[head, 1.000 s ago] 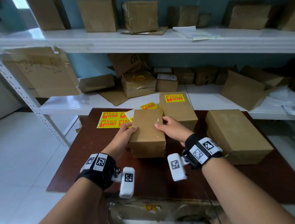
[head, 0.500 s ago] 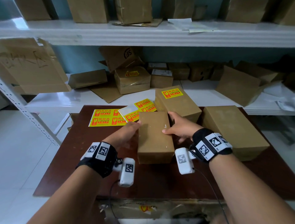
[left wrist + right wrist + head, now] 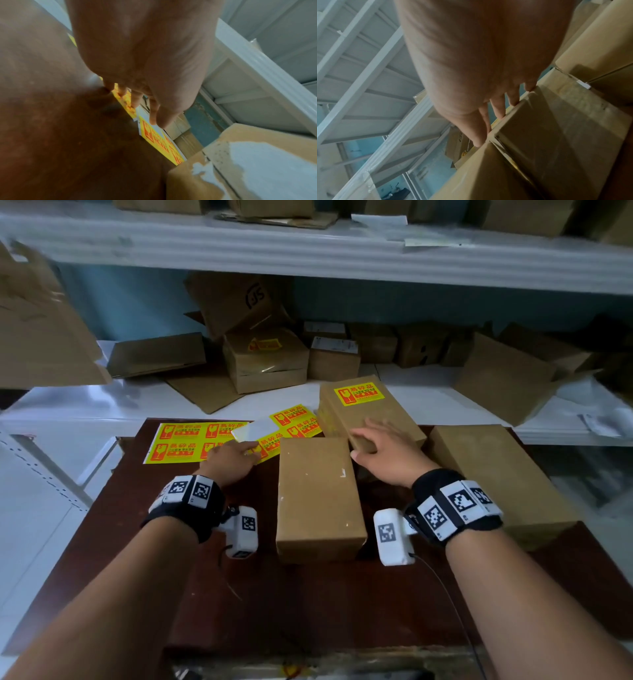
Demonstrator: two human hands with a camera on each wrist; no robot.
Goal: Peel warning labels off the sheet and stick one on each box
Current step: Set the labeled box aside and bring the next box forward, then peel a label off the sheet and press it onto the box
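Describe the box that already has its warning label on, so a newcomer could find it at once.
Start at the dark brown table below the white shelves. Three brown boxes stand on it; take the labelled box at the far edge, behind the middle one. It alone has a yellow sticker on top.

White metal shelving [image 3: 308, 251] behind dark wooden table [image 3: 308, 604]

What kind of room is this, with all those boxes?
Probably a storeroom or parcel packing room. White metal shelves hold lots of cardboard boxes, and yellow warning labels lie on the brown table next to more boxes being labelled.
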